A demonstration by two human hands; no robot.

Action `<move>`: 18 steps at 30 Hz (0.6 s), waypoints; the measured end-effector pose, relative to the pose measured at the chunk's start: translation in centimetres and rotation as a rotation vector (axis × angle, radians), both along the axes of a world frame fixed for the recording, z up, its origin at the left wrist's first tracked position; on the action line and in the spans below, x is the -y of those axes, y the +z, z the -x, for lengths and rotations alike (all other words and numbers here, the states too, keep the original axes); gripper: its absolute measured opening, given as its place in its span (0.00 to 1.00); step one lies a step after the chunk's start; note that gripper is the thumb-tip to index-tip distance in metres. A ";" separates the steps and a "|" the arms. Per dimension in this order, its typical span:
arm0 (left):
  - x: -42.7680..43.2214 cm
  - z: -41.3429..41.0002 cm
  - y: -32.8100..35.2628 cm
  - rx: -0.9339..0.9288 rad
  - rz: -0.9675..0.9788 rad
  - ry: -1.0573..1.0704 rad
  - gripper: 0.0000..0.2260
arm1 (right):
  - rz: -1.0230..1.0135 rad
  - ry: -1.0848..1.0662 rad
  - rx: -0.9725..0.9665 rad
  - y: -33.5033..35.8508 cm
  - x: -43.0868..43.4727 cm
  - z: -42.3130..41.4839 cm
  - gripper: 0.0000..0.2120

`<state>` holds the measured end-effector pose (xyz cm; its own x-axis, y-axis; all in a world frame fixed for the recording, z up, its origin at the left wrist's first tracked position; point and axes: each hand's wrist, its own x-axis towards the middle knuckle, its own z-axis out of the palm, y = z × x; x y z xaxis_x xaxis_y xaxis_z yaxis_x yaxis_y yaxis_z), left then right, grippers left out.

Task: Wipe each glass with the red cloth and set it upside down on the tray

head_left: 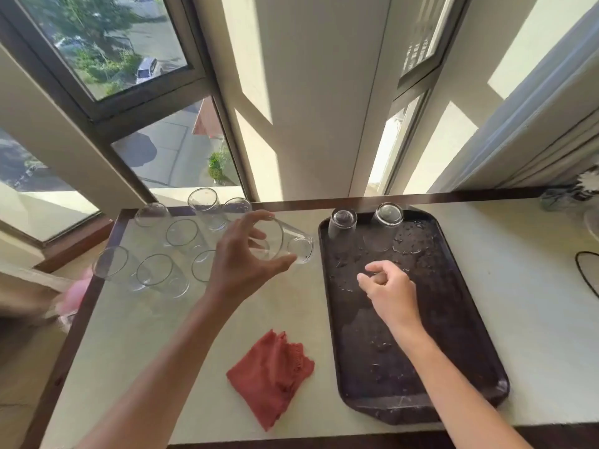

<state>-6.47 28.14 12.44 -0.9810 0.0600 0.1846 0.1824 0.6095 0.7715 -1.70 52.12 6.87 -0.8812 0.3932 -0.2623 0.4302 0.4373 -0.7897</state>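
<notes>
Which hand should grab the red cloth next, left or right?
Right. The right hand holds nothing and hovers over the tray, while the left hand grips a tilted glass. The red cloth lies on the table between both forearms, so probably an easy reach.

Entry: readable texts, labels, brands, numbers, signs. We find none.
</notes>
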 end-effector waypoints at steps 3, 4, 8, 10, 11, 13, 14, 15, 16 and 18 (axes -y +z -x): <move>3.5 -4.7 0.4 0.037 -0.208 0.018 0.31 | 0.083 0.038 0.046 -1.0 4.3 -5.0 0.02; 4.9 -6.2 0.3 0.066 -0.263 0.028 0.31 | 0.085 0.072 0.059 -1.5 5.8 -6.5 0.02; 11.2 -11.4 -1.6 0.150 -0.403 0.052 0.32 | -0.073 0.207 0.033 -4.3 11.6 -10.5 0.05; 14.2 -13.4 -2.6 0.196 -0.492 0.072 0.34 | -0.261 0.343 0.020 -5.9 14.5 -11.5 0.17; 15.5 -14.2 -3.1 0.220 -0.551 0.084 0.36 | -0.364 0.400 0.027 -6.6 16.0 -11.7 0.26; 18.0 -15.7 -4.1 0.267 -0.687 0.106 0.36 | -0.553 0.474 0.051 -8.0 18.4 -11.9 0.41; 19.1 -16.4 -4.5 0.286 -0.740 0.117 0.35 | -0.627 0.501 0.086 -8.9 19.4 -12.0 0.45; 20.1 -17.0 -5.0 0.301 -0.774 0.131 0.34 | -0.677 0.531 0.147 -9.7 20.0 -12.1 0.48; 21.0 -17.6 -5.4 0.316 -0.796 0.151 0.34 | -0.705 0.546 0.200 -10.6 20.6 -12.4 0.50; 22.5 -18.5 -6.3 0.346 -0.868 0.192 0.41 | -0.747 0.496 0.219 -12.0 21.3 -13.3 0.49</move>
